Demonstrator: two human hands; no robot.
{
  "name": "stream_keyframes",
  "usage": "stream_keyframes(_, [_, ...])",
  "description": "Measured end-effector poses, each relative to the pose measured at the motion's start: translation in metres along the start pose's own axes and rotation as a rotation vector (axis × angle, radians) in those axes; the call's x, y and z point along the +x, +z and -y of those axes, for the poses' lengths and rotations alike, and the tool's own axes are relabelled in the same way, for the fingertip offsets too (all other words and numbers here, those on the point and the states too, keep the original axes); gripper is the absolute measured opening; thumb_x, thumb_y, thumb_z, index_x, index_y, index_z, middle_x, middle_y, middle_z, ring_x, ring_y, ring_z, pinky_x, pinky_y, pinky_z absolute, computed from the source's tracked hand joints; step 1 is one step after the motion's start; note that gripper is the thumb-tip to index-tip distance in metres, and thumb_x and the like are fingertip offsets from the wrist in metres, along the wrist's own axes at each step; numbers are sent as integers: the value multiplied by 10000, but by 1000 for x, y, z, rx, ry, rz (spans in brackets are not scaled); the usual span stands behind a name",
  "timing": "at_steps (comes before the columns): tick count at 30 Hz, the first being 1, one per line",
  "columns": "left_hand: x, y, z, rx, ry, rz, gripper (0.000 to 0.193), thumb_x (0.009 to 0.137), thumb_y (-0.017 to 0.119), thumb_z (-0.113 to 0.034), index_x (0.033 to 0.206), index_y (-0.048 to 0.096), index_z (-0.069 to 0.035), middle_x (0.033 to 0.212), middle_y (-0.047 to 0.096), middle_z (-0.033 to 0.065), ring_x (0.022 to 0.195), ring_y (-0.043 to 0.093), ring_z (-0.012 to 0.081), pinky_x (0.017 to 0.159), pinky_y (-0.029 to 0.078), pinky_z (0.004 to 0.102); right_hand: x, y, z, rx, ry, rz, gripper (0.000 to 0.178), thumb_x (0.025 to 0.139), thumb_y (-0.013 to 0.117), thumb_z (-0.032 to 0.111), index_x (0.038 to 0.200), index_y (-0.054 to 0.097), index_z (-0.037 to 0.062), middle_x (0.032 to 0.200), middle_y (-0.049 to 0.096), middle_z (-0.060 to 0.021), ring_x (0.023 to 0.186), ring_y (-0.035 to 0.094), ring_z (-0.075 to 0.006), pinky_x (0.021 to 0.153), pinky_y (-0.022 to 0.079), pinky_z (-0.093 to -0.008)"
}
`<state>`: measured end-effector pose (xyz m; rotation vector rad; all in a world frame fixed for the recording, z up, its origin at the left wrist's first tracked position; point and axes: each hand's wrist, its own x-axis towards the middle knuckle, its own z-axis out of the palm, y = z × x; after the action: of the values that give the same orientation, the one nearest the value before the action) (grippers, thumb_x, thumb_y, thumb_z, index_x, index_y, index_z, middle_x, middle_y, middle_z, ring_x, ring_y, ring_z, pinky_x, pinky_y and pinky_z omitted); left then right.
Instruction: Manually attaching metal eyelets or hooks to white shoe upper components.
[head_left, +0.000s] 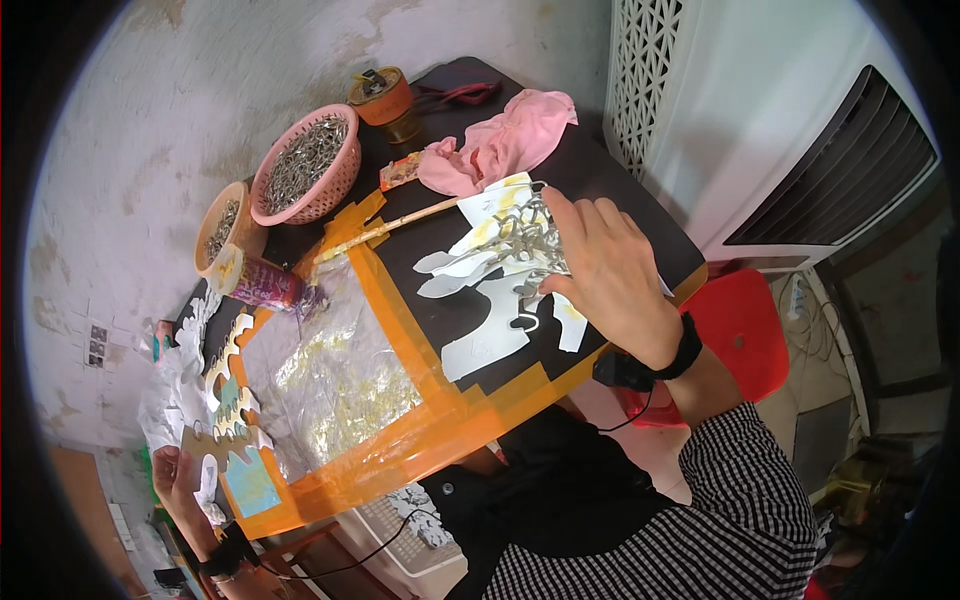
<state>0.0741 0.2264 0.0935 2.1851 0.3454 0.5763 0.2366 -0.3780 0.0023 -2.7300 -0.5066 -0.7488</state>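
Observation:
On the dark table my right hand [615,275] lies over a pile of small silver metal clasps [525,235], its thumb and index finger apart. White cut-out pieces [490,335] with yellow smears lie under and around the clasps. Down at the table's left edge, my left hand [178,487] has curled fingers beside a brownish scalloped piece [205,443]; what they pinch is too small to make out. Several notched cut-outs and a light blue piece [252,482] lie next to it. A thin stick [400,218] reaches from the clasps toward a plastic sheet [340,360] smeared with yellow.
Orange tape [440,420] borders the sheet. A pink basket [307,165] and a smaller tub [228,222] hold metal parts. A purple-red can [270,282], an orange-topped jar [385,100] and a pink cloth [510,140] stand or lie behind. A red stool [740,330] is at right.

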Motion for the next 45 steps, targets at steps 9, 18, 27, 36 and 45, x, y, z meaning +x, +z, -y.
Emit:
stream_keyframes(9, [19,-8,-61,-312,-31,-34,81,1002,657,-87,1066,607,-87,1055,606,-11,998,551,89,918,428,257,-1,1,-2,-1,9,6,896,591,931,256,1347,530,-11,926,590,-77,916,586,-243,773,493,-348])
stream_keyframes(18, [-20,41,-169,-585,-88,-400,533,1065,574,-196,1546,409,-37,1560,443,55,1404,432,147,1155,376,311,7,7,1,38,-28,16,768,607,913,304,1232,570,18,947,602,-79,952,600,-261,794,502,-372])
stream_keyframes(27, [-33,153,-111,-766,-76,145,81,1005,626,-46,1068,646,-92,960,608,-55,856,541,37,753,422,183,3,-1,-21,99,128,190,631,684,870,210,1235,602,56,1058,642,-127,1035,610,-337,865,495,-431])
stream_keyframes(36, [-93,137,10,-557,-428,84,57,1005,665,-99,1043,647,-60,946,633,-44,868,577,43,785,462,202,17,6,-41,273,47,261,638,681,881,210,1233,609,41,1035,637,-132,993,628,-309,865,504,-403])
stream_keyframes(45, [-108,141,31,-327,-288,85,61,977,680,-68,999,632,-38,933,646,-30,854,571,43,764,440,194,27,8,-45,420,-126,317,705,698,890,179,1309,580,12,1216,611,-135,1124,588,-312,980,475,-377])
